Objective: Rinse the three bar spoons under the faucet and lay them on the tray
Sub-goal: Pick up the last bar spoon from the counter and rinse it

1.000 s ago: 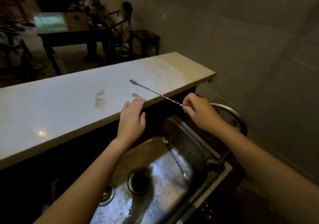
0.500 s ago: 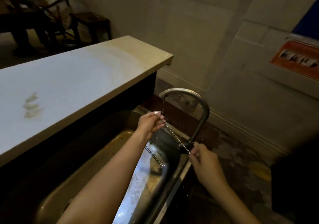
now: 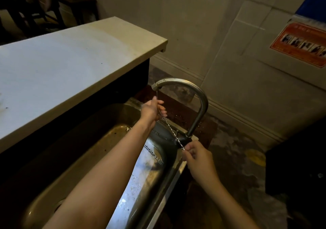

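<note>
I hold a long twisted-stem bar spoon (image 3: 170,130) between both hands over the steel sink (image 3: 112,140). My left hand (image 3: 152,111) closes around its upper end right under the spout of the curved faucet (image 3: 192,94), where a thin stream of water falls. My right hand (image 3: 195,155) pinches the lower end near the faucet base. A second bar spoon with a small fork end (image 3: 153,155) lies on the sink bottom, partly hidden by my left forearm. No tray is in view.
A pale stone counter (image 3: 74,66) runs along the far side of the sink, higher than the basin. A tiled wall with an orange poster (image 3: 299,47) stands to the right. A wet floor lies beyond the sink rim.
One second ago my right hand lifted the spoon off the counter. Since then it came under the faucet and my left hand took its other end; the view has shifted right.
</note>
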`<state>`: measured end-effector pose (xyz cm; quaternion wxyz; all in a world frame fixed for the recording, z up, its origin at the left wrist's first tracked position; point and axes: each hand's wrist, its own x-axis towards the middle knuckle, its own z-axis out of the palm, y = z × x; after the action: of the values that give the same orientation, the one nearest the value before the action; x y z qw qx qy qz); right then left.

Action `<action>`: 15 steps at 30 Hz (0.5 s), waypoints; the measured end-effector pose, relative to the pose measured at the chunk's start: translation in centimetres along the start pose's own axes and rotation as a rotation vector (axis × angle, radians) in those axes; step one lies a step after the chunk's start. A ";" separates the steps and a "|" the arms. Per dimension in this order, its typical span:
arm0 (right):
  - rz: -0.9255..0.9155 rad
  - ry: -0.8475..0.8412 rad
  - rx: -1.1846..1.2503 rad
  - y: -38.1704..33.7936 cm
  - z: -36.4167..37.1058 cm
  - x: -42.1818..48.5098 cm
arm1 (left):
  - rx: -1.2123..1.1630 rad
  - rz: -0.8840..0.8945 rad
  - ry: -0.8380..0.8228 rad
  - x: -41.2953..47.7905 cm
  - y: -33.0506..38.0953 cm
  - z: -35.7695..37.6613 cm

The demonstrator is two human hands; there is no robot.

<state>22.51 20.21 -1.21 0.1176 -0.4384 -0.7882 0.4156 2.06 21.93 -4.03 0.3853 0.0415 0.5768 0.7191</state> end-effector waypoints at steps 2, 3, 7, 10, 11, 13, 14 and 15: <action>0.001 -0.006 0.020 0.1 0.3 0.2 | -0.017 -0.001 0.061 0.3 0.1 0.2; 0.000 -0.003 0.023 0.1 0.4 0.3 | -0.004 0.001 0.060 0.5 0.1 0.3; 0.002 -0.003 0.014 0.4 0.5 1.0 | 0.074 0.016 -0.059 0.6 -0.3 -0.3; -0.005 -0.020 0.029 0.6 0.8 1.3 | 0.035 0.049 0.002 0.4 -0.3 -0.8; -0.010 -0.024 0.036 0.6 1.0 1.2 | 0.022 0.047 0.035 0.4 -0.2 -0.7; -0.013 -0.024 0.047 0.8 1.3 1.1 | 0.018 0.032 0.059 0.3 0.1 -0.5; -0.009 -0.014 0.053 0.9 1.4 1.1 | 0.042 0.023 0.038 0.2 0.2 -0.3; -0.005 0.003 0.060 1.0 1.5 1.1 | 0.074 0.021 -0.007 0.2 0.1 -0.2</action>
<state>21.66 20.54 -3.08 0.1331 -0.4334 -0.7762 0.4381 1.78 21.88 -4.09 0.3780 0.0642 0.6013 0.7011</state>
